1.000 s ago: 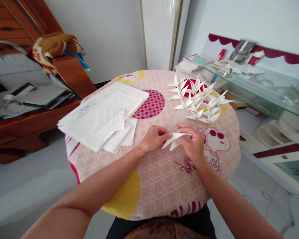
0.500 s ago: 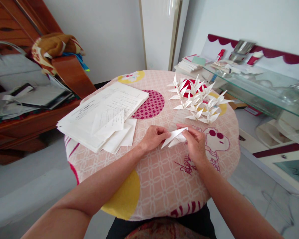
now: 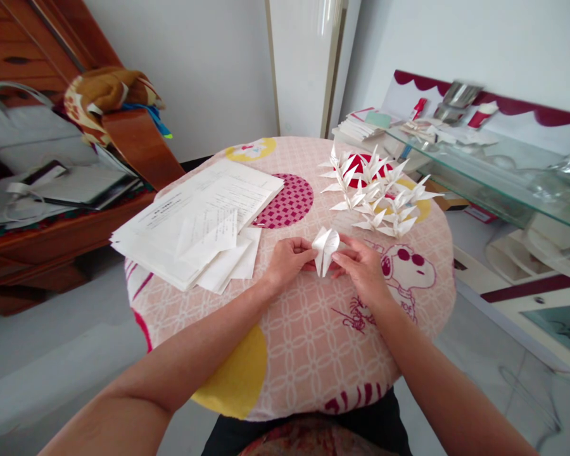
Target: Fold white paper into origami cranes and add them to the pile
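Note:
A small piece of folded white paper [image 3: 323, 250] is pinched between my two hands above the round table. Its lower part shows two narrow points side by side, and its upper flaps bulge apart. My left hand [image 3: 291, 258] grips its left edge between thumb and fingers. On the other edge, my right hand [image 3: 359, 263] is closed with its thumb in front. Beyond my hands, several white paper cranes [image 3: 374, 190] stand bunched at the far right of the table. Printed paper sheets [image 3: 190, 215] lie stacked at the left, with smaller paper squares [image 3: 240, 259] by their near edge.
A patterned pink cloth [image 3: 285, 342] covers the round table. Right of it stands a glass-topped shelf [image 3: 503, 171] with papers, a metal container [image 3: 463, 95] and other items. At the left, a wooden seat [image 3: 76, 234] bears a grey bag [image 3: 33, 133] and folded cloth.
The folded paper has turned from lying slanted to pointing downward, and its upper flaps have spread. My right hand has shifted slightly left, with its grip now at the paper's right side.

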The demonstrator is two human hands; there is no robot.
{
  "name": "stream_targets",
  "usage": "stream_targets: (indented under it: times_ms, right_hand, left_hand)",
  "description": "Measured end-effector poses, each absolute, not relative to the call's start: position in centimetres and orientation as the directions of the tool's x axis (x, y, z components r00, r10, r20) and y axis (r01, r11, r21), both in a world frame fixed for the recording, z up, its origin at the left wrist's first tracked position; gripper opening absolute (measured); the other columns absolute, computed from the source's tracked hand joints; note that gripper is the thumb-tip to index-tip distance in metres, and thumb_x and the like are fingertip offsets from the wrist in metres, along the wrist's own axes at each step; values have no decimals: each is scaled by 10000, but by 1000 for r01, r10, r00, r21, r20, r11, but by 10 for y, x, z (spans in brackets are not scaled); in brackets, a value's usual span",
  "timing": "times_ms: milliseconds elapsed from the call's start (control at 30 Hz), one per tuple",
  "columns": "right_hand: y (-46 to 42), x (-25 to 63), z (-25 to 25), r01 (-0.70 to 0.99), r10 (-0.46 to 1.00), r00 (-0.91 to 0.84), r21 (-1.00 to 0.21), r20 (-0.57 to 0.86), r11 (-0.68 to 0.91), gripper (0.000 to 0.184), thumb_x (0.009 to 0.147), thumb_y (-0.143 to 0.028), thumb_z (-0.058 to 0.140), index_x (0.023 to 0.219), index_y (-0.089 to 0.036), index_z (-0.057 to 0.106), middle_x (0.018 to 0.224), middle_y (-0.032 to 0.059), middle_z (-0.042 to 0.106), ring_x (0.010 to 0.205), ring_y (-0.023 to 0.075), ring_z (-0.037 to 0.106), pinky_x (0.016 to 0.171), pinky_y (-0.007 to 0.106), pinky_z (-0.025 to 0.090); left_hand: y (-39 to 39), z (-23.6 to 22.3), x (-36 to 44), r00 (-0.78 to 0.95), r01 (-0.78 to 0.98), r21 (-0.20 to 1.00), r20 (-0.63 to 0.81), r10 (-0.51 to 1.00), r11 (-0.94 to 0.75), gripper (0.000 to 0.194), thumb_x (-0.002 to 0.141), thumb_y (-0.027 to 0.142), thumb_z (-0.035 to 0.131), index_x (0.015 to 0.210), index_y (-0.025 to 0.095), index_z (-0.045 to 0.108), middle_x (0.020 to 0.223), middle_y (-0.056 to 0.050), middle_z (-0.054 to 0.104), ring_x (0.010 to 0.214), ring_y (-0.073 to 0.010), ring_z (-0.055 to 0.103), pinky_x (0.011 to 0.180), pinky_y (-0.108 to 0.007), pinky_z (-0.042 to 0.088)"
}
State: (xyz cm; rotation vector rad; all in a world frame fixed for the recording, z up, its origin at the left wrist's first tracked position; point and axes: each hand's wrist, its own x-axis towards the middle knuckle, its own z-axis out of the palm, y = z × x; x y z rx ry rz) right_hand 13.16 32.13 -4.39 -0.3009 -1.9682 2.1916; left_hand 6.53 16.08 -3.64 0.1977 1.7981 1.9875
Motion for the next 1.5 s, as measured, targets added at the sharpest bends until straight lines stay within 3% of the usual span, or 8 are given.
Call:
stream_targets:
  times_ms: [133, 233, 367, 667, 933, 1133, 1300, 1500]
  right_hand:
    - [325, 128, -44, 18, 273, -961, -992, -52, -123, 408, 680, -327, 751, 1065, -196, 720, 670, -12, 718, 498, 158, 627, 446, 275, 532]
    - [331, 122, -48, 47, 226, -973, -999, -51, -22, 339, 676, -296, 720, 989, -167, 734, 625, -11, 689, 467, 136, 595, 381, 220, 448]
    - [333, 115, -51, 4, 218, -975, -968, 53, 250, 327, 701, -238, 665, 1007, -159, 749, 613, -14, 675, 470, 127, 590, 412, 212, 434]
    - [328, 119, -51, -20, 229, -965, -901, 132, 433, 408, 785, -372, 677, 1119, -146, 738, 772, 56, 741, 665, 207, 679, 614, 310, 541]
    - [320, 116, -51, 69, 281, -960, -973, -4, 221, 447, 685, -224, 636, 1119, -140, 701, 701, 7, 703, 564, 144, 626, 503, 238, 489]
    - [337, 111, -34, 203, 96, -976, -975, -195, 87, 432, 623, -212, 658, 1043, -118, 694, 574, -27, 628, 466, 119, 558, 344, 182, 345]
    - [341, 106, -29, 223, 69, -975, -927, -212, 301, 467, 652, -137, 624, 1116, -111, 671, 510, -53, 588, 404, 113, 514, 365, 200, 333]
    - [324, 120, -42, 76, 251, -960, -750, 122, 657, 420, 693, -105, 656, 1107, -169, 696, 668, -2, 685, 624, 180, 636, 651, 303, 493]
  left_hand:
    - [158, -32, 64, -808, -172, 948, -291, 512, 266, 184, 784, 230, 690, 650, 142, 601, 570, -21, 665, 472, -117, 613, 490, -217, 491]
    - [154, -29, 62, -830, 128, 868, -171, 531, 479, 210, 791, 248, 680, 614, 143, 634, 523, -9, 626, 442, -103, 544, 454, -203, 380]
    - [150, -31, 57, -854, 420, 715, 105, 509, 558, 137, 727, 262, 735, 668, 148, 688, 617, -13, 666, 560, -114, 557, 523, -221, 338]
    - [157, -40, 53, -860, 448, 595, 81, 505, 667, 205, 811, 333, 671, 691, 167, 677, 635, -8, 655, 584, -129, 545, 575, -263, 336]
    - [158, -42, 41, -847, 494, 683, 240, 474, 537, 335, 679, 245, 766, 970, 161, 624, 902, -31, 686, 740, -152, 593, 660, -261, 455]
    - [152, -38, 33, -742, 431, 861, 169, 648, 269, 217, 820, 322, 636, 953, 158, 686, 848, -26, 701, 727, -140, 621, 662, -249, 487]
    - [156, -33, 34, -748, 497, 820, 239, 619, 284, 274, 821, 409, 664, 881, 145, 708, 820, -32, 673, 685, -124, 571, 618, -231, 434]
    - [171, -40, 27, -798, 449, 824, 196, 570, 345, 361, 869, 403, 595, 619, 148, 546, 542, 47, 454, 540, -87, 385, 531, -240, 254]
